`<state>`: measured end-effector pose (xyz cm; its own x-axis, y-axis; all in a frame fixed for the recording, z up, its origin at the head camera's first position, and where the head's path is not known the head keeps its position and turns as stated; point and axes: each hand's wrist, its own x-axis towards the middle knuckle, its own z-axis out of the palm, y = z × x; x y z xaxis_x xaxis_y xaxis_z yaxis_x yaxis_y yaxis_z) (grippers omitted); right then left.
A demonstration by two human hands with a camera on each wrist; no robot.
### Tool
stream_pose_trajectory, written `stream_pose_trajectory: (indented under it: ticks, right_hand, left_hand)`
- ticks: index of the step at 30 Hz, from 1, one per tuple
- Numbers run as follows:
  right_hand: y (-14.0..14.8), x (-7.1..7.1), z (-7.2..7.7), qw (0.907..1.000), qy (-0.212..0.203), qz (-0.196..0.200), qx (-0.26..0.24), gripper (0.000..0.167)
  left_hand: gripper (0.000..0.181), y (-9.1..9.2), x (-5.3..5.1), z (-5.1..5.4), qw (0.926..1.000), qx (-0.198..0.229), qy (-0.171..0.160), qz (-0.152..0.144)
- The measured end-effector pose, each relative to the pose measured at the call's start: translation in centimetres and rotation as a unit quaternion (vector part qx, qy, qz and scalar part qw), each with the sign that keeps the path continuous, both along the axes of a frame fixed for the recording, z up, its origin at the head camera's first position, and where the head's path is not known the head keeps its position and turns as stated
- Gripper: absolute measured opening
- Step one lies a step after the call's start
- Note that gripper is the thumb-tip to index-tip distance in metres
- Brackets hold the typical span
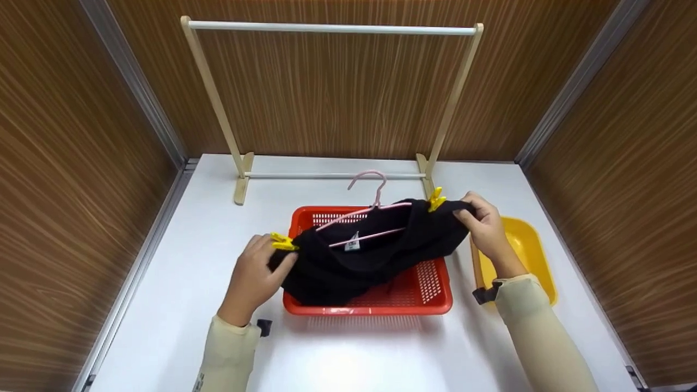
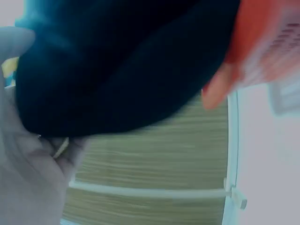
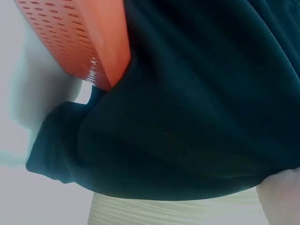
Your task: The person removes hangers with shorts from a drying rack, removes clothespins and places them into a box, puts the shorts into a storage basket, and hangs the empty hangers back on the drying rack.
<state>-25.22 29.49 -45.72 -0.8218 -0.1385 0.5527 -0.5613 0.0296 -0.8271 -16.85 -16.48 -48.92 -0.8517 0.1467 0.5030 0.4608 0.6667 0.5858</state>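
Note:
A black T-shirt (image 1: 337, 277) hangs on a pink hanger (image 1: 377, 193), its hook pointing up, above and partly inside a red basket (image 1: 430, 310). A yellow clothespin (image 1: 283, 242) sits on the left shoulder and another yellow clothespin (image 1: 436, 200) on the right one. My left hand (image 1: 257, 275) holds the left shoulder beside its clothespin, thumb in front and fingers behind the cloth. Out at the right end, my right hand (image 1: 484, 226) pinches the fabric between thumb and fingers. Black cloth (image 3: 187, 117) fills much of the right wrist view; the left wrist view is blurred.
Behind the basket stands a rack with wooden legs and a white top bar (image 1: 332, 28). A yellow tray (image 1: 525, 245) lies at the right, partly under my right forearm. Wood-patterned panels (image 1: 337, 92) enclose the white table (image 1: 212, 218) at the back and sides.

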Motion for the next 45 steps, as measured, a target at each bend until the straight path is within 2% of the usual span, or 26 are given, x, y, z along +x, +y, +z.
stream_pose_trajectory:
  ticks: [3, 6, 10, 15, 17, 19, 21, 23, 26, 29, 32, 34, 36, 38, 40, 42, 43, 45]
  right_hand:
    - [0.0, -0.2, -0.1, 0.9998, -0.016, -0.015, 0.002, 0.010]
    - [-0.3, -0.3, -0.1, 0.9981, -0.039, -0.047, 0.012, 0.009]
    - [-0.9, -0.5, -0.1, 0.9939, -0.083, -0.071, 0.015, 0.008]
    - [-0.5, -0.5, -0.5, 0.9858, -0.138, -0.096, 0.007, 0.042]
    - [-0.1, -0.3, -1.1, 0.9787, -0.166, -0.115, 0.037, 0.051]
    - [0.2, 0.0, -1.8, 0.9689, -0.181, -0.135, 0.101, 0.051]
    - [0.2, 0.2, -2.5, 0.9585, -0.168, -0.151, 0.174, 0.042]
    - [-0.3, 0.5, -2.9, 0.9517, -0.132, -0.166, 0.222, 0.028]
    - [-1.5, 1.1, -2.8, 0.9513, -0.072, -0.176, 0.242, 0.010]
    - [-3.1, 1.9, -2.1, 0.9595, -0.037, -0.164, 0.226, 0.005]
    - [-4.5, 2.7, -1.4, 0.9667, -0.031, -0.154, 0.202, 0.006]
    - [-5.5, 3.2, -0.9, 0.9730, -0.064, -0.146, 0.167, 0.006]
    - [-6.4, 3.4, -0.7, 0.9765, -0.120, -0.128, 0.125, 0.009]
    - [-7.3, 3.7, -0.7, 0.9757, -0.186, -0.100, 0.057, 0.012]
    - [-8.2, 4.0, -1.2, 0.9661, -0.247, -0.073, -0.013, 0.016]
    - [-8.7, 4.5, -1.8, 0.9521, -0.293, -0.046, -0.075, 0.017]
    - [-8.9, 4.6, -2.2, 0.9419, -0.319, -0.038, -0.099, 0.017]
    - [-8.8, 4.7, -2.6, 0.9178, -0.372, 0.003, -0.138, 0.021]
  left_hand:
    - [0.038, 0.9, -0.4, 0.0, 0.9994, -0.010, -0.021, 0.027]
    - [0.041, 1.7, -0.6, -0.2, 0.9983, 0.006, -0.019, 0.054]
    - [0.033, 2.3, -1.1, -0.8, 0.9953, 0.051, 0.027, 0.077]
    - [0.028, 2.1, -1.6, -1.4, 0.9872, 0.094, 0.091, 0.092]
    - [0.027, 1.9, -1.8, -1.6, 0.9839, 0.109, 0.103, 0.097]
    - [0.023, 1.5, -2.0, -1.9, 0.9798, 0.129, 0.113, 0.103]
    - [0.019, 1.1, -2.0, -2.0, 0.9755, 0.148, 0.118, 0.112]
    - [0.017, 0.9, -2.1, -2.1, 0.9722, 0.159, 0.122, 0.121]
    - [0.020, 0.6, -2.1, -2.1, 0.9706, 0.162, 0.120, 0.132]
    - [0.023, 0.7, -2.1, -2.1, 0.9694, 0.160, 0.121, 0.141]
    - [0.027, 0.7, -2.0, -2.0, 0.9672, 0.161, 0.125, 0.151]
    - [0.028, 0.7, -1.9, -2.0, 0.9662, 0.162, 0.126, 0.156]
    - [0.029, 0.7, -1.9, -2.0, 0.9653, 0.163, 0.126, 0.161]
    - [0.028, 0.8, -1.8, -1.9, 0.9654, 0.161, 0.124, 0.164]
    - [0.027, 0.8, -1.8, -1.9, 0.9664, 0.155, 0.121, 0.165]
    - [0.027, 0.8, -1.7, -1.8, 0.9684, 0.142, 0.118, 0.167]
    - [0.028, 0.8, -1.8, -1.8, 0.9692, 0.135, 0.118, 0.169]
    - [0.029, 0.8, -1.9, -1.8, 0.9700, 0.119, 0.116, 0.177]
